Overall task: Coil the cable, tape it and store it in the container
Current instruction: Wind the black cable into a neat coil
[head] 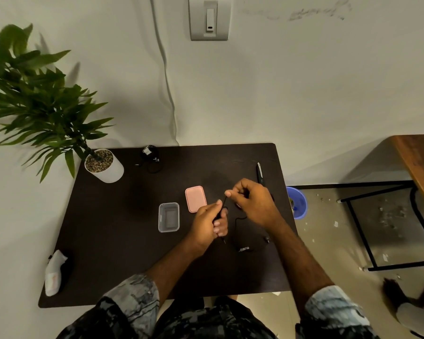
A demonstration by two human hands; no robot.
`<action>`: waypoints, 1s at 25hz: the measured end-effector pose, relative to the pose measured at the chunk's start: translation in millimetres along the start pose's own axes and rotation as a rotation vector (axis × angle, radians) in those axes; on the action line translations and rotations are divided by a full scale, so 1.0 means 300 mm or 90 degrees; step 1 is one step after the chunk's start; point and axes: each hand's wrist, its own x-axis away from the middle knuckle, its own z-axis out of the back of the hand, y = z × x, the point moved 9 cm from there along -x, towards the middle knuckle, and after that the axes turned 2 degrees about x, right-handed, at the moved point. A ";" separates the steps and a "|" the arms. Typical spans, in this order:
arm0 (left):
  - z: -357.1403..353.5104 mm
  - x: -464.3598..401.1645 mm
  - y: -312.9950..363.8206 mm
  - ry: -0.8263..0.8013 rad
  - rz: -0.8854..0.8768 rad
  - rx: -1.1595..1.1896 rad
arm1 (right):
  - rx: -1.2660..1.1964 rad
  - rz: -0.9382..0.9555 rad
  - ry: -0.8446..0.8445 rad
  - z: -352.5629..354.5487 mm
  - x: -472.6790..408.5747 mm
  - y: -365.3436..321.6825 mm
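Note:
A thin black cable (239, 220) runs between both hands over the dark table (123, 241). My left hand (207, 226) is closed around a bunch of it, with a plug end poking out below the fist. My right hand (253, 204) pinches the cable higher up, a little to the right. Loose cable trails toward the near right, ending at small connectors (244, 249). The clear plastic container (169, 217) stands open just left of my left hand, and its pink lid (195, 199) lies beside it. No tape can be made out.
A potted plant in a white pot (104, 166) stands at the far left corner. Another black cable bundle (151, 159) lies at the back, a pen (260, 173) at the far right, a white cloth (55, 272) at the near left. A blue bin (298, 203) sits on the floor right of the table.

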 end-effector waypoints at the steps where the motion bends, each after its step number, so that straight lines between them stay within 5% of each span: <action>1: -0.027 -0.001 0.013 -0.004 0.018 0.090 | -0.065 -0.045 -0.009 -0.040 0.012 0.056; 4: -0.012 -0.026 0.115 0.092 -0.067 0.230 | -0.128 -0.174 -0.185 -0.231 0.128 0.148; 7: 0.109 -0.028 0.232 0.244 -0.245 -0.144 | 0.069 -0.060 -0.362 -0.277 0.235 0.037; 9: 0.119 -0.019 0.236 0.215 -0.296 -0.428 | 0.052 -0.002 -0.339 -0.203 0.227 -0.072; 11: 0.095 -0.010 0.158 0.101 -0.261 -0.515 | -0.040 0.018 -0.227 -0.082 0.166 -0.140; 15: -0.019 0.037 0.038 0.000 -0.138 -0.204 | -0.095 -0.034 0.013 0.078 0.021 -0.029; 19: -0.074 0.013 0.104 0.078 -0.199 -0.018 | -0.100 -0.108 -0.127 -0.144 0.071 0.105; 22: 0.028 -0.006 0.209 0.200 -0.324 -0.357 | -0.026 -0.126 -0.312 -0.257 0.179 0.077; 25: 0.065 -0.008 0.170 0.144 -0.304 -0.659 | -0.038 -0.067 -0.324 -0.183 0.163 -0.019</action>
